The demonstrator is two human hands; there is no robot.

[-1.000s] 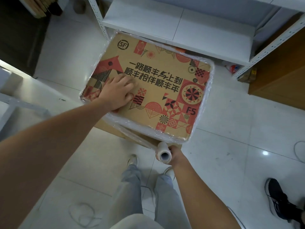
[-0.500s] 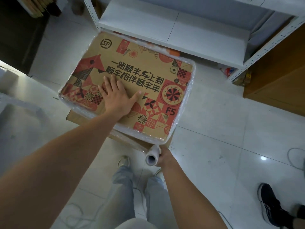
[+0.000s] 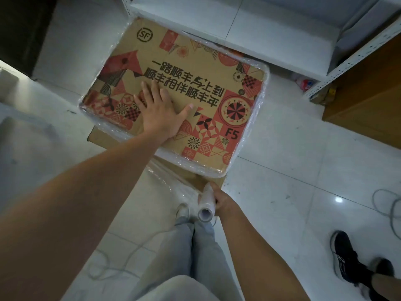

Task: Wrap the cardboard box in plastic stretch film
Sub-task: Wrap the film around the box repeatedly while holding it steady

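While the left hand (image 3: 160, 115) presses flat, fingers spread, on the printed brown cardboard box (image 3: 195, 88) sitting on a plain carton by the white shelf, the right hand (image 3: 221, 200), gripping the clear stretch-film roll (image 3: 206, 203), should probably pull taut around its near side.

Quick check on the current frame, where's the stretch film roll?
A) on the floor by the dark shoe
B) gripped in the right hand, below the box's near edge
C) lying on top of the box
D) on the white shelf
B: the right hand grips the stretch film roll just below the near edge of the cardboard box, with film trailing up to it, while the left hand lies flat on the box top.
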